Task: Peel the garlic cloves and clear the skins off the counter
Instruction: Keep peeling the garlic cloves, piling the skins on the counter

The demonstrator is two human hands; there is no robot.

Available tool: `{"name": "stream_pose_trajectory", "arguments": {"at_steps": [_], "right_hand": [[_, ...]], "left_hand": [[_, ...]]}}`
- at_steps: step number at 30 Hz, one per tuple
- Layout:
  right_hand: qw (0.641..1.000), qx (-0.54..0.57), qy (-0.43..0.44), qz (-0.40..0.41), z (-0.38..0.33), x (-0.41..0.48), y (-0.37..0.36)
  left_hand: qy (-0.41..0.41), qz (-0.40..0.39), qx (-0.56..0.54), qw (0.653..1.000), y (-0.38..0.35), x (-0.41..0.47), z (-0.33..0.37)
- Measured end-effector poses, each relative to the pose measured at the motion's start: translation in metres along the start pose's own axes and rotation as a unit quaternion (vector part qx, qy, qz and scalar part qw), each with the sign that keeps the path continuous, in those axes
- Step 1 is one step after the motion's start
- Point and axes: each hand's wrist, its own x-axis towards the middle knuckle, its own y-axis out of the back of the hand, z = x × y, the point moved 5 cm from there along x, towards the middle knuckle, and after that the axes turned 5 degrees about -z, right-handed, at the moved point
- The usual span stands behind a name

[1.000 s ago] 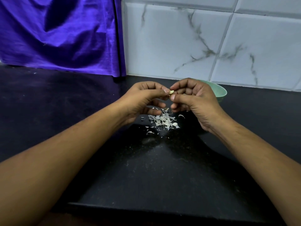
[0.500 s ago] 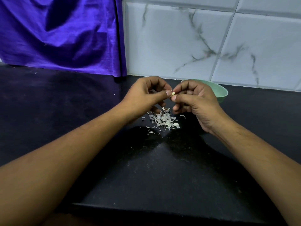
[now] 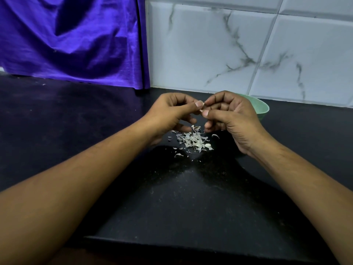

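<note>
A small pale garlic clove (image 3: pixel 201 110) is pinched between the fingertips of both hands above the black counter (image 3: pixel 191 197). My left hand (image 3: pixel 172 111) holds it from the left with thumb and forefinger. My right hand (image 3: pixel 231 115) pinches it from the right, fingers curled; most of the clove is hidden by the fingertips. Directly below the hands lies a heap of thin white garlic skins (image 3: pixel 193 140), with a few stray flakes around it.
A pale green bowl (image 3: pixel 262 109) stands behind my right hand, its contents hidden. A purple cloth (image 3: pixel 72 39) hangs at the back left. White marbled tiles (image 3: pixel 229 50) form the back wall. The counter's front edge (image 3: pixel 191 243) runs near the bottom.
The hands stay together over the skin heap, with small finger shifts on the clove; less of the clove shows now between the fingertips.
</note>
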Motion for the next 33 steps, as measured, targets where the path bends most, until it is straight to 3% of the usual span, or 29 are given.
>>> {"name": "stream_pose_trajectory", "arguments": {"at_steps": [12,33], "right_hand": [[0.999,-0.032,-0.006,0.002,0.001,0.0,0.001],[0.992,-0.113,0.053,-0.021,0.006,0.004,0.001]], "left_hand": [[0.038,0.007,-0.126,0.991,-0.003,0.001,-0.002],[0.047,0.028,-0.15,0.987,0.006,0.002,0.0]]}}
